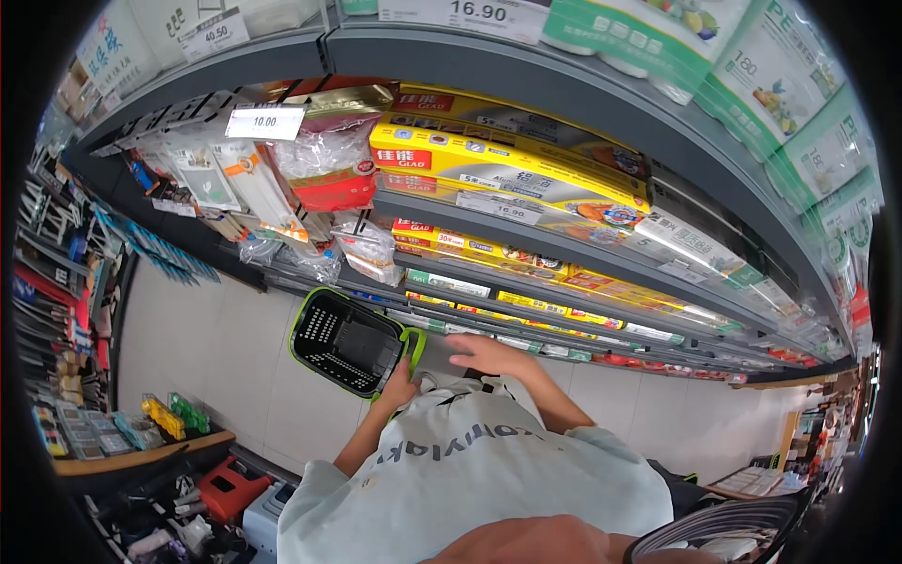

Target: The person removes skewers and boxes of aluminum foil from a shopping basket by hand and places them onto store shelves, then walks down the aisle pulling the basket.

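Observation:
A black basket (346, 340) with a green rim hangs low at centre-left, with nothing visible in it. My left hand (400, 383) is closed round its green handle, at the basket's right side. My right hand (486, 354) is held out in front of my body, fingers apart and holding nothing, just below the lowest shelves. Yellow Glad boxes (507, 169) lie on the shelf ahead, beyond both hands. Bagged goods (329, 160) hang to the left of these boxes.
Grey shelves (583, 70) curve across the top, holding green and white packs (780, 85). Pale floor tiles (216, 348) show around the basket. At the lower left stand a low wooden-edged shelf (141, 453) and a red container (230, 489). Hanging goods line the far left.

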